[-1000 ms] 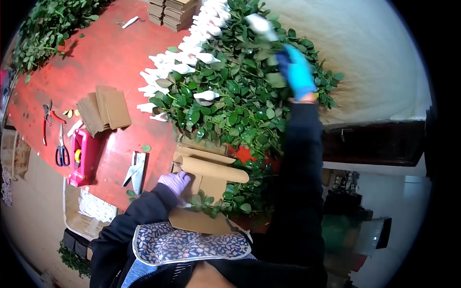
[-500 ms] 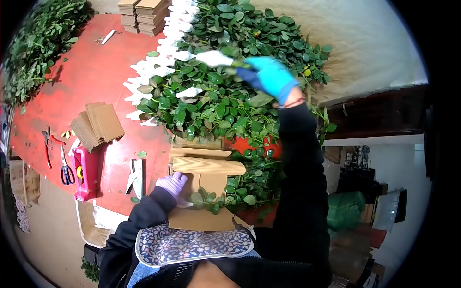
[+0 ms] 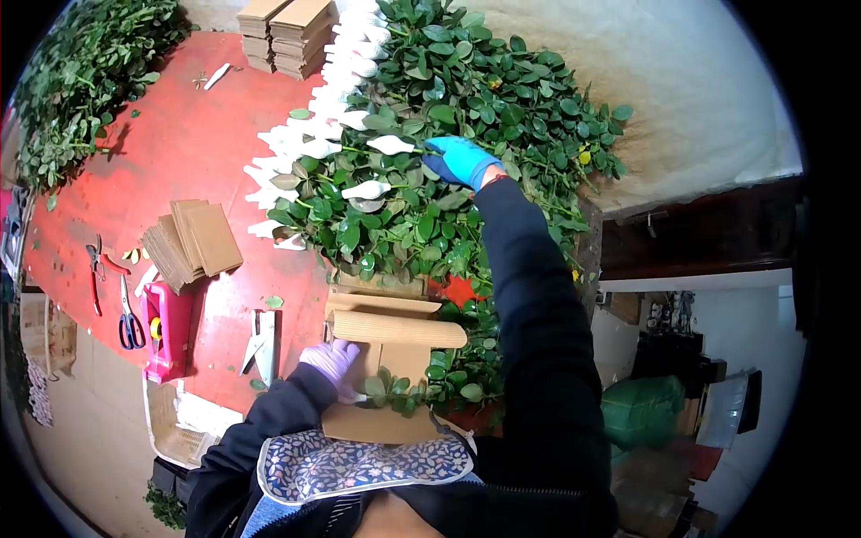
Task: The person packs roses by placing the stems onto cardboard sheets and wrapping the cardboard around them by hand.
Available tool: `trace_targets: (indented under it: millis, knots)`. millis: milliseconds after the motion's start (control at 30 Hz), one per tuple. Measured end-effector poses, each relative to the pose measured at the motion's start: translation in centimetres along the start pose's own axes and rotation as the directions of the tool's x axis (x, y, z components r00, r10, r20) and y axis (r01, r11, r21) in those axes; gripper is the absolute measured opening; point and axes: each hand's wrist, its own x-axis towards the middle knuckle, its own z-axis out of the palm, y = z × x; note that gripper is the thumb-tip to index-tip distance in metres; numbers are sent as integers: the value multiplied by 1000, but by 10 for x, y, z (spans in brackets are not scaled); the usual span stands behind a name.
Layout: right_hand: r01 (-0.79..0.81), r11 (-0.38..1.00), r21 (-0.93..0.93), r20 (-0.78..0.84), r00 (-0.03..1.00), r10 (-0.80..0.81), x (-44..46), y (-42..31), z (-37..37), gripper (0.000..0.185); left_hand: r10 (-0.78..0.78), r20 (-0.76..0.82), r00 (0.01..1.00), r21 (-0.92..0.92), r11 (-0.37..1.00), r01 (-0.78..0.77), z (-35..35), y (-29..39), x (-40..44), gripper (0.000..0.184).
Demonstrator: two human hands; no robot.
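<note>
My right hand [image 3: 462,161], in a blue glove, is closed on the stem of a rose whose bud sits in a white sleeve [image 3: 391,145], above the leafy pile of stems [image 3: 421,211]. Its bud points left. My left hand [image 3: 332,362], in a pale purple glove, has curled fingers at the left edge of a cardboard sheet [image 3: 404,361]; what they grip is hidden. Just below it, a white tip shows beside a leafy stem [image 3: 390,387] lying across the cardboard. A rolled piece of corrugated cardboard [image 3: 399,330] lies above that stem.
On the red table [image 3: 170,117] are cut cardboard pieces [image 3: 202,240], a pink tape dispenser [image 3: 169,332], scissors [image 3: 130,323], red-handled pruners [image 3: 96,273] and a metal stapler [image 3: 262,348]. Cardboard stacks [image 3: 291,36] stand at the back; more foliage [image 3: 90,85] lies far left.
My right hand has moved slightly left and down over the pile, still with the white-sleeved rose. My left hand stays by the cardboard. The whole view has shifted a little.
</note>
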Motion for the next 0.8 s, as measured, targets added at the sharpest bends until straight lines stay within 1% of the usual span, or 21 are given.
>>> trace_targets:
  millis: [67, 167, 200, 267, 300, 333, 400, 433, 500, 533, 600, 633, 667, 733, 800]
  knots:
    - [-43, 999, -23, -52, 998, 42, 10, 5, -6, 35, 2, -9, 1000, 3, 1000, -2, 3, -1, 2, 80]
    - [3, 999, -35, -60, 998, -5, 31, 25, 0, 37, 6, -10, 1000, -4, 1000, -6, 4, -2, 1, 79]
    - [-20, 997, -73, -131, 991, 10, 38, 35, -1, 38, 13, -7, 1000, -17, 1000, -13, 4, -3, 1, 79]
    - [-169, 985, 23, -93, 981, 170, 60, 51, -13, 40, 1, 0, 1000, -11, 1000, -1, 6, -3, 2, 78]
    - [-184, 977, 105, -141, 970, 198, 65, 59, -16, 40, 15, -10, 1000, -14, 1000, -15, 7, -4, 2, 78]
    - [-160, 986, 52, -196, 966, 167, 70, 61, -16, 38, 29, -21, 999, -16, 999, -30, 7, -6, 3, 78]
    - [-144, 989, 27, -233, 961, 146, 74, 65, -11, 36, 25, -24, 999, -13, 1000, -26, 7, -6, 2, 77]
    - [-146, 989, 27, -229, 962, 148, 72, 62, -12, 36, 20, -32, 999, -13, 1000, -20, 6, -4, 2, 77]
    - [-168, 985, 26, -136, 976, 170, 66, 58, -14, 36, 16, -32, 999, -24, 1000, -17, 6, -2, 0, 77]
    - [-120, 992, 40, -161, 979, 125, 59, 56, -14, 37, 13, -23, 1000, -22, 1000, -14, 5, -3, 0, 77]
    - [1, 998, 68, -300, 954, 20, 35, 52, -15, 36, 20, -11, 1000, -23, 1000, -20, 4, -4, 2, 77]
    - [2, 999, 54, -293, 956, 14, 16, 38, -29, 35, 25, -24, 999, -23, 999, -25, 6, -5, 1, 77]
    - [-1, 999, 53, -289, 957, 16, 8, 42, -36, 35, 30, -40, 999, -22, 999, -31, 8, -6, 2, 78]
    - [-86, 959, 271, -271, 949, 161, -23, 46, -58, 35, 41, -33, 999, -8, 999, -42, 11, -7, 3, 79]
    - [-117, 924, 363, -351, 902, 253, -58, 47, -82, 36, 34, -22, 999, 4, 999, -34, 8, -7, 3, 80]
